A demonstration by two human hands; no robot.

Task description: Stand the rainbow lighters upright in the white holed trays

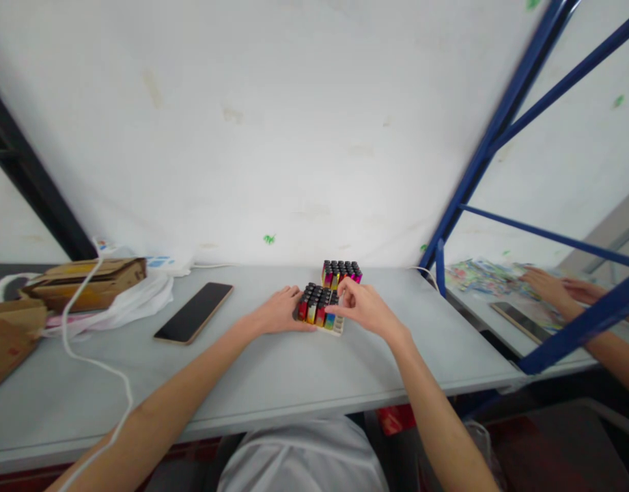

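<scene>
Rows of colourful, shiny lighters (311, 313) with black tops stand upright in a white tray (337, 328) on the table. My left hand (281, 311) is wrapped round the left side of this lighter tray. At its right side, my right hand (365, 307) has thumb and forefinger curled around a lighter in the right-hand row, partly hidden by the fingers. Several slots at the tray's right front corner show no lighter. Just behind stands a second block of lighters (341, 272) with black tops and pink and yellow bodies.
A phone (195, 313) lies to the left. Beyond it are cardboard boxes (93, 283), a white plastic bag (158, 297) and a white cable (96, 359). A blue metal frame (470, 174) rises at right; past it, another person's hands (554, 287) work near a second phone (522, 321).
</scene>
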